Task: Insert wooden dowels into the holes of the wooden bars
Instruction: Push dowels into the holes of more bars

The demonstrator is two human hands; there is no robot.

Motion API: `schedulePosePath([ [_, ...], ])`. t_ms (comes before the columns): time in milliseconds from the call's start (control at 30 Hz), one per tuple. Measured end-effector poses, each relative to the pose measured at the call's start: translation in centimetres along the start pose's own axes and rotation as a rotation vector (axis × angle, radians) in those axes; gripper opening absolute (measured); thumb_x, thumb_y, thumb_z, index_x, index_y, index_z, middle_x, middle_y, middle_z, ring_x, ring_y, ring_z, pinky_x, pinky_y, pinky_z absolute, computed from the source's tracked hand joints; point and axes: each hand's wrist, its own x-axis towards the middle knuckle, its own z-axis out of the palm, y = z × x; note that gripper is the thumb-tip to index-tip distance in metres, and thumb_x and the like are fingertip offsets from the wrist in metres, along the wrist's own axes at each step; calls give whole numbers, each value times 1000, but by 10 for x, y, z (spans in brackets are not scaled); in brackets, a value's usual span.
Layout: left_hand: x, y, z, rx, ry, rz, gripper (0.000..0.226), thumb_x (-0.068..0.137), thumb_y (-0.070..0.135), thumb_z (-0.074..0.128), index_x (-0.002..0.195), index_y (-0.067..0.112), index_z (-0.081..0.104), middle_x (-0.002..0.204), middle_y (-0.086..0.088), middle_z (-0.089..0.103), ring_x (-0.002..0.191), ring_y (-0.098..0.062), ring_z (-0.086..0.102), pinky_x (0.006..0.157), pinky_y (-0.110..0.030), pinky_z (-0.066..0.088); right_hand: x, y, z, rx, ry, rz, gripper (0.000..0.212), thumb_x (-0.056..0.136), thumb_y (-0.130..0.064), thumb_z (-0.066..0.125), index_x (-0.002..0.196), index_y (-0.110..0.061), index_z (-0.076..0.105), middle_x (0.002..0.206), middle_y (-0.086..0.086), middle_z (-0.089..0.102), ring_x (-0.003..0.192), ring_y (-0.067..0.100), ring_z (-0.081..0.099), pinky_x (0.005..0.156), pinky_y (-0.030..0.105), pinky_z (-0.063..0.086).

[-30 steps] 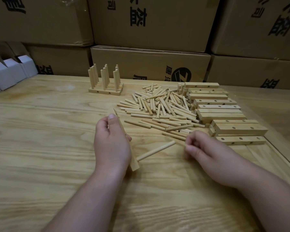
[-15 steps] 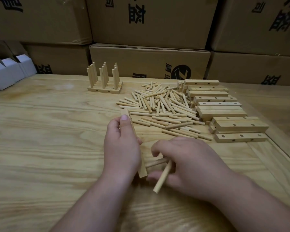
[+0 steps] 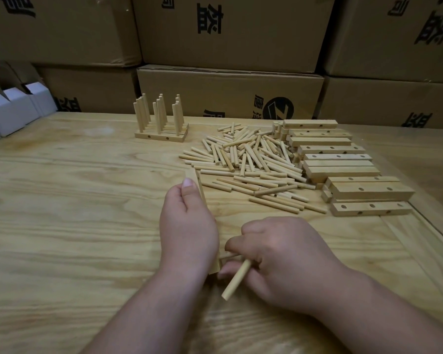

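Note:
My left hand (image 3: 188, 226) grips a wooden bar (image 3: 197, 181) that lies on the table, running away from me; most of the bar is hidden under the hand. My right hand (image 3: 279, 256) holds a wooden dowel (image 3: 237, 279) beside the bar's near end, and a second short dowel piece (image 3: 230, 257) shows between its fingers at the bar's side. A loose pile of dowels (image 3: 248, 162) lies in the middle of the table. A stack of drilled bars (image 3: 343, 167) sits to the right of it.
Finished bars with upright dowels (image 3: 161, 123) stand at the back left of the pile. Small white boxes (image 3: 13, 111) line the far left edge. Stacked cardboard cartons (image 3: 228, 93) wall the back. The wooden table (image 3: 62, 226) has a raised strip at the right.
My right hand came from the pile's edge to the bar's near end, bringing a dowel with it. My left hand shifted slightly right with the bar.

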Motion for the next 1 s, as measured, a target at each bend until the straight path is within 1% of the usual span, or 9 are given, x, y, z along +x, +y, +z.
schedulePosePath([
  [300,1,3,0,57,25,12,42,107,43,33,78,18,53,74,-6,63,75,-29,62,67,-38,39,0,0,3,-11,21,1,40,88,-60,53,72,-27,67,60,-8,52,58,17,56,46,27,40],
  [533,0,1,-1,90,56,33,44,106,44,33,79,18,54,76,-6,65,77,-28,61,69,-38,39,-3,2,6,-47,18,-8,38,88,-60,52,74,-29,67,61,-8,53,58,16,56,47,25,34],
  [633,1,0,-1,71,40,12,44,106,45,34,81,17,55,76,-6,65,77,-28,63,72,-43,46,-1,3,5,-40,17,2,37,88,-61,51,76,-30,69,63,-9,52,60,16,57,49,24,33],
  [700,4,0,-1,14,20,-49,44,106,46,35,84,16,58,74,-5,66,71,-20,64,70,-40,48,2,9,1,29,12,-14,39,90,-61,50,86,-31,73,70,-11,56,70,15,57,57,26,41],
  [767,8,0,-2,-62,-20,-99,41,107,45,36,89,19,61,75,-4,67,54,-4,60,57,-27,46,0,17,-5,237,43,-1,37,96,-55,48,101,-30,76,89,-12,63,89,12,59,77,33,47],
  [833,11,1,-3,-108,-100,-124,39,107,45,35,96,23,65,78,-4,68,47,0,58,45,-16,42,-6,27,-10,471,250,102,37,102,-42,44,108,-24,75,103,-11,66,104,10,61,89,29,47],
  [867,13,1,-5,-134,-161,-147,40,108,45,35,99,25,68,74,-3,68,45,-2,57,43,-15,42,-9,32,-12,590,387,200,36,103,-36,42,106,-20,74,100,-9,68,101,11,63,87,26,49],
  [933,14,5,-8,-251,-327,-223,44,108,45,34,103,26,73,64,-3,63,43,-12,55,40,-22,43,-13,41,-12,804,599,478,29,105,-30,43,99,-19,70,76,-3,63,75,12,61,71,30,52],
  [1000,14,11,-10,-400,-479,-297,47,109,43,34,106,22,75,59,-5,58,40,-18,50,37,-25,41,-11,50,-8,898,573,719,16,104,-33,47,101,-24,60,68,2,47,62,18,45,59,36,41],
])
